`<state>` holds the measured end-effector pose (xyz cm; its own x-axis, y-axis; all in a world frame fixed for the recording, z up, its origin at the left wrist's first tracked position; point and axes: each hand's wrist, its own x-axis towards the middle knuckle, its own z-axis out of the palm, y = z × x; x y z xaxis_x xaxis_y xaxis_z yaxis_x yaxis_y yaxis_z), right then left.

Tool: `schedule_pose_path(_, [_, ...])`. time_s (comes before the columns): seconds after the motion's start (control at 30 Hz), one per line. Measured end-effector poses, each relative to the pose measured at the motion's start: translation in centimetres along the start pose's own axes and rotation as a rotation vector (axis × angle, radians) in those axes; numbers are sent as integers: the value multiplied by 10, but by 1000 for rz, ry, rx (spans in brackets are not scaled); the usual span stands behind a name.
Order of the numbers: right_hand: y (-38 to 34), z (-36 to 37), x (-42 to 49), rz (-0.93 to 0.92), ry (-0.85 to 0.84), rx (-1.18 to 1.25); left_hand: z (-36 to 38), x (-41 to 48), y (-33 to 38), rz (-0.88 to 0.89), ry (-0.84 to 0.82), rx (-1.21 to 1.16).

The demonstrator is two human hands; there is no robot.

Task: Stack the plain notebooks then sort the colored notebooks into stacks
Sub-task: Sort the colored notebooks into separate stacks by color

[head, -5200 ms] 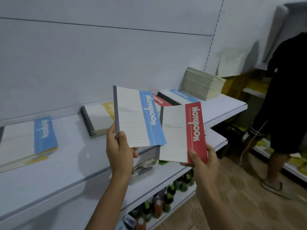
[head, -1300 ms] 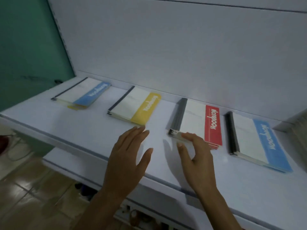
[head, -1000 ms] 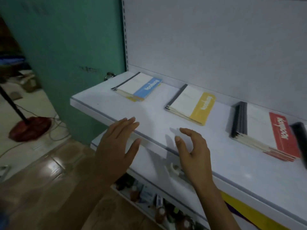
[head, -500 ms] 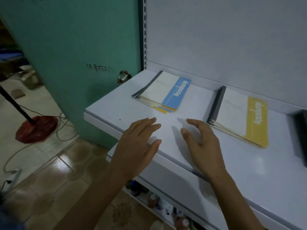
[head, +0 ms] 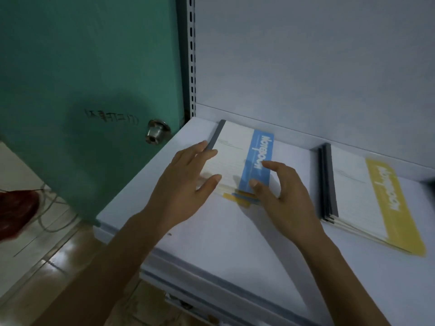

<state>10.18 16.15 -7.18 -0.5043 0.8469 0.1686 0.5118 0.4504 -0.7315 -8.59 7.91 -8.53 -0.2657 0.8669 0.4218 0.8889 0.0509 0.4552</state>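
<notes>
A small stack of notebooks topped by a blue-striped notebook (head: 237, 156) lies at the left end of the white shelf (head: 211, 234); a yellow-striped cover peeks out beneath it at the near edge. My left hand (head: 186, 184) lies with straight fingers over the stack's left, grey-spine side. My right hand (head: 280, 196) reaches the near right corner, thumb and fingers curved at the blue stripe; a grip cannot be told. A stack of yellow-striped notebooks (head: 367, 196) lies to the right.
A green door (head: 82, 90) with a metal knob (head: 157, 131) stands left of the shelf. The white back panel (head: 306, 67) rises behind the notebooks. A red object (head: 14, 212) and cables lie on the tiled floor at left. A dark edge shows at far right.
My view has swung left from the red and blue stacks to the shelf's left end. Both hands, earlier hovering above the shelf's front, have reached forward onto the blue-topped stack.
</notes>
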Motion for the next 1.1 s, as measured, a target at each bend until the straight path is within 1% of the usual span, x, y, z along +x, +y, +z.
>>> schedule_pose_path(0.07, [-3,0,12,48,-19,-69,1,27,-7,7,-39,-54])
schedule_pose_path(0.17, [-9,3,38,197,-38,-117,7,60,-21,49,-108,-117])
schedule_pose_path(0.23, [-8,15,47,288,-10,-120,15,72,-37,66,-182,-133])
schedule_pose_path(0.27, [-7,24,49,314,34,-154,20,75,-44,55,-211,-183])
schedule_pose_path(0.33, [-6,41,44,330,166,-227,24,76,-53,-15,-194,-374])
schedule_pose_path(0.37, [-7,47,41,346,215,-215,25,76,-55,-60,-159,-472])
schedule_pose_path(0.4, [-9,50,40,373,249,-182,25,76,-56,-97,-120,-534])
schedule_pose_path(0.43, [-11,50,40,412,269,-161,26,77,-56,-110,-93,-547])
schedule_pose_path(0.57, [-17,51,40,513,306,-278,28,80,-57,-93,-106,-492])
schedule_pose_path(0.67, [-19,55,34,536,377,-212,29,81,-60,-136,-125,-464])
schedule_pose_path(0.73, [-21,55,21,539,458,-131,32,80,-62,-106,-161,-401])
schedule_pose_path(0.83, [-27,52,-16,567,538,-37,33,79,-62,-43,-232,-237])
schedule_pose_path(0.97, [-29,57,-56,591,587,-17,27,80,-60,-61,-379,-89])
schedule_pose_path(1.1, [-31,59,-60,547,706,64,24,79,-62,-47,-422,-79])
